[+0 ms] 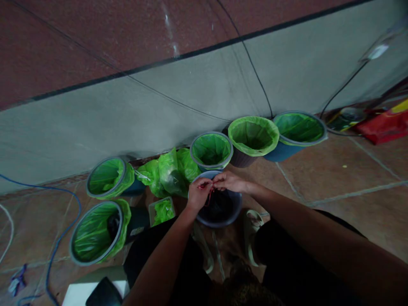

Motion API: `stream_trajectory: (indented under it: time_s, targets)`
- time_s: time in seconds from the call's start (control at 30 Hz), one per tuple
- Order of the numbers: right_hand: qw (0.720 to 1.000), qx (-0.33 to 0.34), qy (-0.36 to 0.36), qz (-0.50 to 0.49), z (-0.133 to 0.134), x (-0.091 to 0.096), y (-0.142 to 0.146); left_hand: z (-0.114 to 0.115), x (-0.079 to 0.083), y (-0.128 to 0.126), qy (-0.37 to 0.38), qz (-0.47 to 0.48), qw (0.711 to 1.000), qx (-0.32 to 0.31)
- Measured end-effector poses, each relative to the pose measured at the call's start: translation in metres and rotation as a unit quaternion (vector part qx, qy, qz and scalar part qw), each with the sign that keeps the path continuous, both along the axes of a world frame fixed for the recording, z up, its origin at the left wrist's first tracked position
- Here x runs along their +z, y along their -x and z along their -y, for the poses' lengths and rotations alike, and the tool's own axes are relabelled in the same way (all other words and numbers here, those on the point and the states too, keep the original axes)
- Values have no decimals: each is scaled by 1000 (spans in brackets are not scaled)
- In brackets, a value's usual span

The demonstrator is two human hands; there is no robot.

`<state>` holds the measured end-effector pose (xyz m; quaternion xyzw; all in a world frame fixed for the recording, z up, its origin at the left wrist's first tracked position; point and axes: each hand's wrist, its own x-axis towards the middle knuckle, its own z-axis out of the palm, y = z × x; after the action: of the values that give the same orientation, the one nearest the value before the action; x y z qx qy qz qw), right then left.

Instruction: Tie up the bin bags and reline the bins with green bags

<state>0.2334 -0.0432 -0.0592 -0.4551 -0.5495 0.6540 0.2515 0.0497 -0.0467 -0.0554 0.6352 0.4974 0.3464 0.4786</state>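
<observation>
My left hand (198,193) and my right hand (230,182) meet above a grey bin (234,210) that holds a black bag (219,206). Both hands pinch a thin red string (209,196) between their fingertips, and the string hangs down toward the bag. The bin stands on the floor between my knees. A loose heap of green bags (168,172) lies just behind my left hand.
Several bins lined with green bags stand along the wall: two at the left (108,176) (95,231) and three at the right (212,149) (253,135) (299,127). A small tray of green bags (162,211) sits beside them. A blue cable (60,233) trails at left, red packaging (385,125) lies far right.
</observation>
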Motion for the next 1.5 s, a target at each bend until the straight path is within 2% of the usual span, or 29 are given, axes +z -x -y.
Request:
stream_trajectory:
  time_s: [0.17, 0.33, 0.5, 0.67, 0.77, 0.87, 0.93, 1.03, 1.2, 1.33, 1.5]
  targets:
    - [1000, 2, -17, 19, 3, -4, 3, -3, -1, 0, 73, 48, 996, -19]
    - [998, 0, -56, 36, 2, 4, 4, -2, 4, -1, 81, 47, 996, -3]
    - [1000, 9, -20, -4, 0, 2, -1, 0, 7, -1, 110, 77, 991, -6]
    - [999, 16, -15, 32, 2, -2, 2, -1, 6, -2, 115, 84, 990, -8]
    - [989, 40, -77, 122, 2, 4, 5, -2, 5, -2, 131, 84, 988, 0]
    - [953, 45, -180, 240, 0, 12, 3, -2, 4, -2, 154, 81, 985, 11]
    - [938, 38, -212, 271, -2, 14, -2, -3, 4, -1, 160, 80, 984, 16]
    - [948, 66, -199, 240, -6, 12, -7, -3, 3, 0, 160, 77, 984, 10]
    - [964, 83, -191, 164, -7, 7, -7, -5, 1, 0, 114, 50, 992, 4]
    - [964, 62, -166, 196, -4, 11, -6, -4, 0, 0, 99, 34, 994, -9]
    - [963, 36, -169, 205, -1, 13, -3, -4, -1, 0, 136, 39, 990, 1]
